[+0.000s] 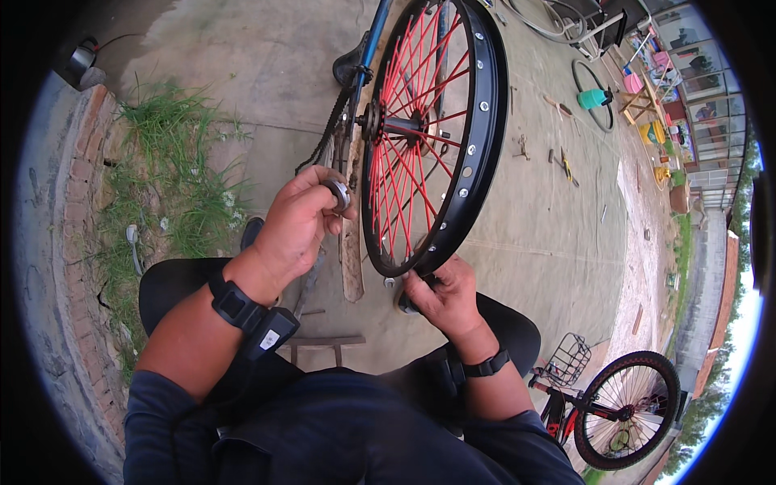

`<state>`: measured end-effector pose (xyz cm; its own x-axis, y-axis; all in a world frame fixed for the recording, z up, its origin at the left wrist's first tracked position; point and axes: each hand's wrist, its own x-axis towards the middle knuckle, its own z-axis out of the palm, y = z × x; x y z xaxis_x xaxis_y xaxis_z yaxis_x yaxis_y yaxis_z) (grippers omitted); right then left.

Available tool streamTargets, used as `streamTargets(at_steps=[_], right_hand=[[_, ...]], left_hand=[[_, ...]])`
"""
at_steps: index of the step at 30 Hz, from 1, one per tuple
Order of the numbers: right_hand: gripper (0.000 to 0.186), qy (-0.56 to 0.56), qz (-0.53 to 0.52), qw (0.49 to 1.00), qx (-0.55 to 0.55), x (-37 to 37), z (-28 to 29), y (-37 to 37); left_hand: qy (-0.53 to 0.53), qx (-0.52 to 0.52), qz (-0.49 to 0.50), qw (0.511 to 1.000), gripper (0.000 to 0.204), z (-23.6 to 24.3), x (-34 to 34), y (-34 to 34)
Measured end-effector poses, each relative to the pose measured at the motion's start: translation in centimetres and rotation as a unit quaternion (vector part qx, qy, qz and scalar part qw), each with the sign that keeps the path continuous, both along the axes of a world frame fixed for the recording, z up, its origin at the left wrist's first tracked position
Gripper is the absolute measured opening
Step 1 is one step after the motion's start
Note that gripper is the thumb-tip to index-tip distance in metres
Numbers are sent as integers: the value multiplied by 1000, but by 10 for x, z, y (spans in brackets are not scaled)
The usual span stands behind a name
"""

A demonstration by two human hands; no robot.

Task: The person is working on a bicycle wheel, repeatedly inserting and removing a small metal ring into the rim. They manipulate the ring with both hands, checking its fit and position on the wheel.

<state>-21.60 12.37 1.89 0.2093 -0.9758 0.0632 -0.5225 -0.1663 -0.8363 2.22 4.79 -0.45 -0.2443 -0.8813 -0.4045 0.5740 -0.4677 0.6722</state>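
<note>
A black bicycle rim [481, 105] with red spokes and a black hub [408, 128] stands upright before me on a blue bike frame [373, 32], with a black chain [323, 145] beside it. My left hand [311, 214] is closed on a round steel ring-shaped part [336, 194], left of the wheel's lower part. My right hand [444, 299] grips the lower edge of the rim. A long, worn metal bar [352, 271] lies under the wheel.
A grassy patch [170, 137] and low brick edge [77, 194] lie left. Scattered tools [566, 166], a teal container [592, 99] and another tyre are on the ground to the right. An overturned bicycle [626, 412] with a basket stands lower right; more bicycle parts are behind.
</note>
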Motion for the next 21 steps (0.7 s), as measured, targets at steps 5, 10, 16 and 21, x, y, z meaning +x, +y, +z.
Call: streamTargets(at_steps=[5, 10, 16, 21], right_hand=[[17, 0, -8, 1000, -19, 1, 0, 0], [19, 15, -18, 999, -39, 0, -2, 2], [24, 27, -29, 999, -19, 1, 4, 2], [25, 40, -34, 999, -1, 6, 15, 1]], left_hand=[[-5, -1, -2, 1000, 21, 1, 0, 0], [-15, -8, -3, 1000, 20, 4, -2, 1], [-23, -1, 1, 1000, 19, 5, -2, 1], [-29, 3, 3, 1000, 18, 10, -2, 0]])
